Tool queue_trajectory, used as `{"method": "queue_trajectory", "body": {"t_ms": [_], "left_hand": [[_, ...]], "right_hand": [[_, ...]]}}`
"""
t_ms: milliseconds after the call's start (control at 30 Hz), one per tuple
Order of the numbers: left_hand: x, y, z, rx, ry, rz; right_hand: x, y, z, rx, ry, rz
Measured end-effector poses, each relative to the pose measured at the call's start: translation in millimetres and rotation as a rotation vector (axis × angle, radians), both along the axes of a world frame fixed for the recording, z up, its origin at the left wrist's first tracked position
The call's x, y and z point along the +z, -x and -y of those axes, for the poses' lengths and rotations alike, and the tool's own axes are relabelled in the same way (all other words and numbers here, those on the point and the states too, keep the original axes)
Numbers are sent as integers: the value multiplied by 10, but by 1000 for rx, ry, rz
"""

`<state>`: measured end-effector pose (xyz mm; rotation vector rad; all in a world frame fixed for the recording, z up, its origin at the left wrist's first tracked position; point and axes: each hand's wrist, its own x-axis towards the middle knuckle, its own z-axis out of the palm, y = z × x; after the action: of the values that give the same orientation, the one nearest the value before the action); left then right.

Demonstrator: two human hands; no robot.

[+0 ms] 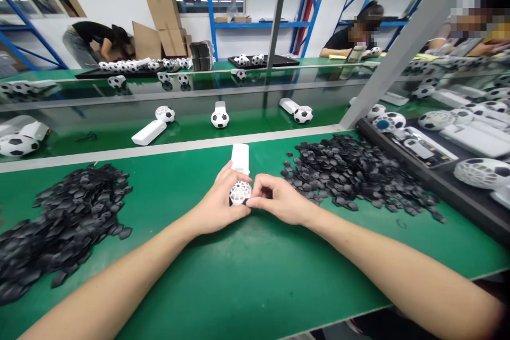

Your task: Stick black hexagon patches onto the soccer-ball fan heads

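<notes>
A white device with a ball-shaped head [240,193] and a flat rectangular handle [240,158] lies before me, its handle pointing away. The head has an open white lattice with dark patches low on its sides. Wrapped round the head's left side, my left hand [223,196] grips it, thumb at the near edge. My right hand [277,199] is closed in a pinch against the head's right side; whatever its fingertips hold is hidden. Black flat pieces form one heap [79,218] on the left and another heap [350,175] on the right.
A black tray [430,180] with white devices stands at the right, beside a slanted grey post [406,48]. Beyond the pale rail [191,145], football-patterned devices [220,117] lie on a green belt. Several people [98,42] work across the line.
</notes>
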<state>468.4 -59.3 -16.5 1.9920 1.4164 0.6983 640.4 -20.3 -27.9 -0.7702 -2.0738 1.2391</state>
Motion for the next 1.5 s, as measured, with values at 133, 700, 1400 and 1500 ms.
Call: {"method": "queue_trajectory", "body": {"t_ms": [133,700,1400,1500], "left_hand": [[21,-2,15,-10,-27,-40],[84,224,-62,-7,93,-16],[136,234,-50,-205,58,-13],[141,202,-45,-181,41,-13]], "right_hand": [[-72,30,-34,-20,-73,13],[-108,-526,-947,-484,-653,872],[77,-14,-63,221,-851,151],[71,11,-45,210,-816,112]]}}
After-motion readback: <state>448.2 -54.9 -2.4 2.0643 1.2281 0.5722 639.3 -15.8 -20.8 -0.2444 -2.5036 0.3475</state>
